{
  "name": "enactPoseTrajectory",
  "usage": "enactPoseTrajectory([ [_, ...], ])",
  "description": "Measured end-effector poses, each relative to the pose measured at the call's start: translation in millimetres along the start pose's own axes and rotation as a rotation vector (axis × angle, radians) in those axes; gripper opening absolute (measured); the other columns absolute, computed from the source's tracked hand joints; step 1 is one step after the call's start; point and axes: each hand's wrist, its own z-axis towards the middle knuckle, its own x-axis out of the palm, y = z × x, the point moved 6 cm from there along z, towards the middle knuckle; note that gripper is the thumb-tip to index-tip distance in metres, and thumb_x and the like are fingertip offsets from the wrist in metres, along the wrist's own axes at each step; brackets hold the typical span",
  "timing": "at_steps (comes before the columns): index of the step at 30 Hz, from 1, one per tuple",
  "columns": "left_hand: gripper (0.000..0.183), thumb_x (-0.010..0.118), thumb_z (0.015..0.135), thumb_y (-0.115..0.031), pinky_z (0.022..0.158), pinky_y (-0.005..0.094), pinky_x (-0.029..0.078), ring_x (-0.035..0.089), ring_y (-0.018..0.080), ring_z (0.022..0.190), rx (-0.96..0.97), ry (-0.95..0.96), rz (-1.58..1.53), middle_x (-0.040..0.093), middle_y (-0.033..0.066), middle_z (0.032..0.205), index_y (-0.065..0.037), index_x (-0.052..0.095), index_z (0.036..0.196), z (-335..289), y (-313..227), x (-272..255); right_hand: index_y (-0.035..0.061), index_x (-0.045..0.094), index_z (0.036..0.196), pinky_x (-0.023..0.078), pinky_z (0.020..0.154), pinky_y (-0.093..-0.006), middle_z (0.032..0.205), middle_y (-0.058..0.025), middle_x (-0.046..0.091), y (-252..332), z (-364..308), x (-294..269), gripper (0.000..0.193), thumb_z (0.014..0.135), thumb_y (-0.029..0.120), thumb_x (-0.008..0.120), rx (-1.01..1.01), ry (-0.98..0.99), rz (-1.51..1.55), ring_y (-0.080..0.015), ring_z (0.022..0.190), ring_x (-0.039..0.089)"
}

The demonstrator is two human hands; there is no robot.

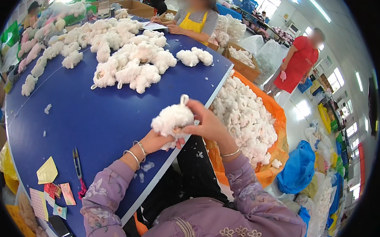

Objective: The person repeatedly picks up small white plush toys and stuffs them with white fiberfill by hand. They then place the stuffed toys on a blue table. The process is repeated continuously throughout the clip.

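A white fluffy plush toy [171, 118] with a small loop on top is held between my two hands, just over the table's near edge. My left hand [159, 140] is closed around its lower side, most of the fingers hidden beneath the fluff. My right hand [207, 122] grips it from the right, thumb at the front and fingers by the loop [184, 100]. Similar white plush toys [139, 65] lie heaped on the blue table [71, 115] beyond, with a small group [194, 57] apart on the right.
An orange-lined container [279, 114] full of white plush pieces stands at my right, near a blue bag [298, 166]. Snips [77, 163], paper slips [47, 170] and a dark phone-like object [59, 226] lie at left. A person in a yellow apron [194, 23] sits across; another in red [300, 60] stands.
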Motion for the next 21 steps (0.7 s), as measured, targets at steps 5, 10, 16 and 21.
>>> enactPoseTrajectory([
  [5,0.032,0.050,0.087,-0.006,0.056,0.0242,0.049,0.068,0.0148,0.080,-0.105,-0.007,-0.029,0.070,0.0073,0.096,-0.002,0.058,0.118,-1.2,3.7,-2.4,-0.0021,0.049,0.122,0.052,0.067,-0.0277,0.099,-0.0079,0.066,2.6,-0.8,22.2,0.050,0.083,0.013,0.076,0.112,0.086,0.153,-0.0116,0.077,0.064],
  [10,0.022,0.055,0.090,-0.012,0.056,0.0239,0.048,0.062,0.0115,0.069,-0.099,-0.014,0.020,0.070,0.0068,0.093,-0.002,0.063,0.108,3.1,9.7,-8.4,-0.0009,0.053,0.116,0.053,0.066,-0.0264,0.099,-0.0082,0.065,12.3,-1.7,26.9,0.043,0.082,0.013,0.076,0.170,0.014,0.318,-0.0107,0.078,0.063],
  [16,0.023,0.062,0.091,-0.017,0.054,0.0222,0.048,0.063,0.0101,0.077,-0.113,-0.036,0.312,0.068,0.0056,0.091,-0.005,0.061,0.111,5.6,12.8,-6.8,0.0009,0.055,0.115,0.053,0.069,-0.0265,0.098,-0.0068,0.065,0.2,-3.3,29.6,0.042,0.082,0.015,0.076,0.088,-0.018,0.163,-0.0108,0.083,0.062],
  [21,0.022,0.062,0.091,-0.016,0.054,0.0219,0.048,0.064,0.0097,0.074,-0.112,-0.055,0.266,0.068,0.0043,0.089,-0.005,0.061,0.110,3.0,9.1,-2.9,0.0013,0.056,0.114,0.052,0.076,-0.0282,0.100,-0.0067,0.065,-1.1,-4.7,29.2,0.040,0.083,0.019,0.075,0.097,-0.035,0.129,-0.0119,0.090,0.062],
])
